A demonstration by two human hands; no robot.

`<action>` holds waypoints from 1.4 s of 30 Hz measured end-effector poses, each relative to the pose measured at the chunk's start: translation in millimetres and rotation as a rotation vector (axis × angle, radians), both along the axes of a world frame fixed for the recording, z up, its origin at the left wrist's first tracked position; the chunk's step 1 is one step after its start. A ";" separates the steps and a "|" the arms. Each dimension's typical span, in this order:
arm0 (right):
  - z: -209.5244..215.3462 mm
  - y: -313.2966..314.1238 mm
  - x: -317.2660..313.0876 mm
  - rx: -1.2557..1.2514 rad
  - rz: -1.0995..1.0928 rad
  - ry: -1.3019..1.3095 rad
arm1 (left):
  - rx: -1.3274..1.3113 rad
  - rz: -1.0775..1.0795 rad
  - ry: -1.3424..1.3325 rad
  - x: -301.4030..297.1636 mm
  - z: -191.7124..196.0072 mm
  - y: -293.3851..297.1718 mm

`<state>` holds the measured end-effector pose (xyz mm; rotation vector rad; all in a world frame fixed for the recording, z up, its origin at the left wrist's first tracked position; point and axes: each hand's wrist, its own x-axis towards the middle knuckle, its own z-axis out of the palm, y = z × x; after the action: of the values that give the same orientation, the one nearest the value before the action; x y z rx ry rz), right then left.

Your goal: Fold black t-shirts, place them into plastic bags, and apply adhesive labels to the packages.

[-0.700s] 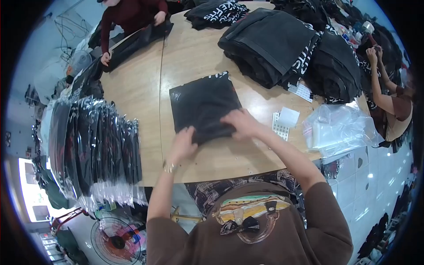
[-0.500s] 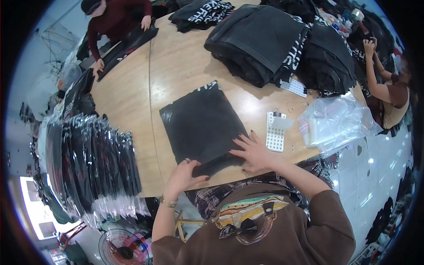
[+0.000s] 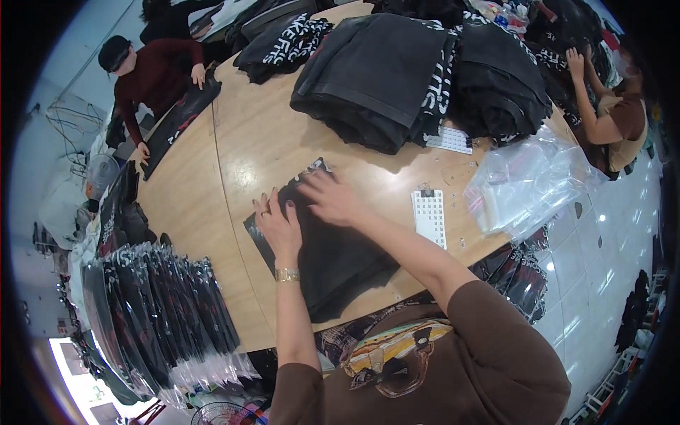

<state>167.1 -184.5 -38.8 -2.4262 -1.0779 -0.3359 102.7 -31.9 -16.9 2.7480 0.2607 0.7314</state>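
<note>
A folded black garment (image 3: 333, 262) lies flat on the wooden table (image 3: 212, 198) in front of me. My left hand (image 3: 278, 223) presses flat on its left part, fingers spread, a ring on one finger and a gold watch at the wrist. My right hand (image 3: 331, 198) lies flat near the garment's far edge, fingers spread, beside white lettering at the garment's top corner. Neither hand grips anything.
A white perforated card with a clip (image 3: 430, 216) and a heap of clear plastic bags (image 3: 528, 184) lie to the right. Piles of black garments (image 3: 397, 71) fill the far table. Bagged garments (image 3: 152, 319) hang at left. A person in dark red (image 3: 152, 78) and another person (image 3: 609, 120) work nearby.
Both hands have slid from the garment's near edge up onto its far part. The view has shifted, so the garment sits lower and closer to me.
</note>
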 end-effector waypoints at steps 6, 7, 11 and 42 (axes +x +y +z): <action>-25.2 -7.6 12.3 -0.087 -0.209 0.139 | 0.047 0.142 0.438 -21.3 -24.7 22.9; -19.6 -3.6 8.5 -0.137 -0.275 0.168 | 0.097 0.204 0.448 -17.1 -20.5 17.7; -16.7 12.1 -12.1 0.029 -0.230 0.162 | 0.137 0.097 0.225 -0.2 -4.8 -3.1; -22.0 -501.8 -92.9 0.601 -1.883 0.167 | -0.096 -1.049 0.036 -12.4 56.8 -299.2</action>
<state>74.2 -686.3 -60.8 -1.9947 1.4307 -0.7701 90.4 -331.1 39.9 2.3088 -1.0251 0.3389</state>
